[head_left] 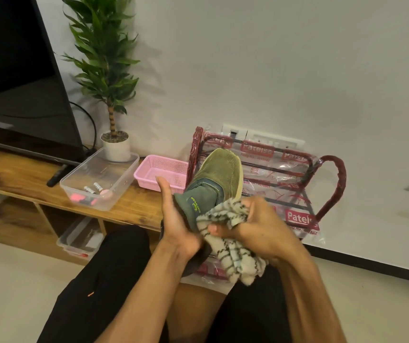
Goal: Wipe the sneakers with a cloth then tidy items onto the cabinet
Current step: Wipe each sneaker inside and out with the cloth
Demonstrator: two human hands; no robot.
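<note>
Working a cloth over a shoe, we face a white wall with an olive-green sneaker (219,174) raised toe-up in front of us. The left grip (177,226) is closed on the sneaker at its heel end, thumb standing free beside the grey tongue. The right grip (260,224) is bunched tight around a white cloth (223,216) with dark checks, which presses against the shoe's grey collar; its loose end hangs below the wrist. Behind the sneaker stands a shoe rack (332,184) wrapped in printed plastic, against the wall. To the left runs the wooden cabinet (135,200), its worktop carrying a pink basket (166,167), a clear tub (107,169) with a few small items inside, a potted plant (115,147) and a television (20,70).

We judge the wiping step to be in hand, with the tidying not yet begun. The olive toe and pale sole edge lie clear of the cloth, so the next move likely calls for sliding the cloth forward along the upper while the left grip turns the shoe to present each side. A second sneaker cannot be made out with certainty. A firm hold at the heel matters, since the rubbing pushes against it.
</note>
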